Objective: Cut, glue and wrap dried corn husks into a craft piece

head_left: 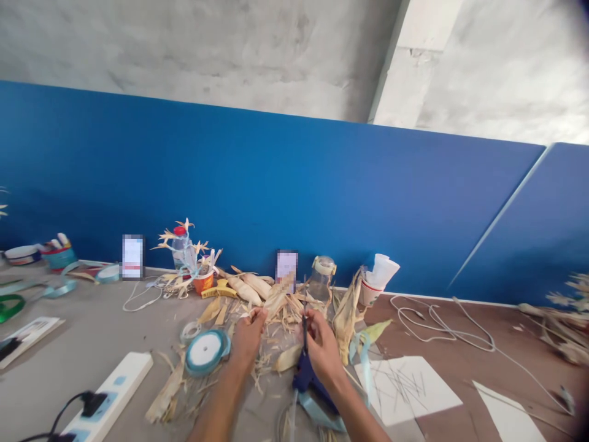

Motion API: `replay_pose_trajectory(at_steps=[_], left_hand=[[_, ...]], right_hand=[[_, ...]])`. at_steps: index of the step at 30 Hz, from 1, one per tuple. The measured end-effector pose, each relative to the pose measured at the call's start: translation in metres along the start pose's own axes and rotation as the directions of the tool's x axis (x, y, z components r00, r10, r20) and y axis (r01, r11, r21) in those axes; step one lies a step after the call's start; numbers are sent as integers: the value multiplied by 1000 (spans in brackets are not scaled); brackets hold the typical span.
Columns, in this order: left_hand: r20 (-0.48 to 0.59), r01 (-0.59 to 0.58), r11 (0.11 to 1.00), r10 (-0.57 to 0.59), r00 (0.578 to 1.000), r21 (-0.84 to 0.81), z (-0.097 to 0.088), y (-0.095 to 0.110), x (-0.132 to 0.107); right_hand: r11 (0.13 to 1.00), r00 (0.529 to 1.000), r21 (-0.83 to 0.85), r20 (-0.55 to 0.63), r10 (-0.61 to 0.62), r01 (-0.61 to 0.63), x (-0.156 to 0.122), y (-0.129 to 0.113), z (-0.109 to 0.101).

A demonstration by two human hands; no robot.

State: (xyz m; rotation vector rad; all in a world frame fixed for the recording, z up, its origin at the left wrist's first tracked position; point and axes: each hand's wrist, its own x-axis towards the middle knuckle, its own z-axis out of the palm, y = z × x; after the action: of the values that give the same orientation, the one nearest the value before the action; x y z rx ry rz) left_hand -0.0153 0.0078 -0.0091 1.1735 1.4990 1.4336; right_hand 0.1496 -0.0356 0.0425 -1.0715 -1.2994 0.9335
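Observation:
My left hand [250,336] is closed in a pinch at the lower end of a dry corn husk [280,296], which fans up and away from the fingertips. Dark, narrow scissors [304,325] stand nearly upright in my right hand [323,347], its fingers curled round them; their exact outline is blurred. Below that hand lies a dark blue glue gun [309,382], partly covered by the forearm. Husk scraps [264,362] are strewn between both hands. Left of my left wrist sits a spool of blue ribbon [205,352].
A white power strip [108,399] lies front left. Behind the hands are a husk pile [243,288], a glass jar [321,279], a paper cup [370,293] and a bottle [181,252]. Thin wires lie on white paper [409,390] at right; a white cable [442,331] coils behind it.

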Motion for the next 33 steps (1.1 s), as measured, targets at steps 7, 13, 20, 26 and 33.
replay_pose_trajectory(at_steps=[7,13,20,26,33], left_hand=[[53,-45,999,45,998,0,1,7,-3],[107,-76,996,70,992,51,1,21,-11],[146,-88,993,75,987,85,1,23,-15],[178,-89,991,70,982,99,0,13,-9],[209,-88,994,74,975,58,-2,18,-8]], right_hand=[[838,958,-546,247,146,14,-19,-2,-11],[784,951,-621,252,177,19,-13,-1,-3],[881,953,-473,262,156,-14,-6,11,-1],[927,946,-375,288,149,-32,-6,18,-5],[939,933,-344,333,135,-13,-2,19,-12]])
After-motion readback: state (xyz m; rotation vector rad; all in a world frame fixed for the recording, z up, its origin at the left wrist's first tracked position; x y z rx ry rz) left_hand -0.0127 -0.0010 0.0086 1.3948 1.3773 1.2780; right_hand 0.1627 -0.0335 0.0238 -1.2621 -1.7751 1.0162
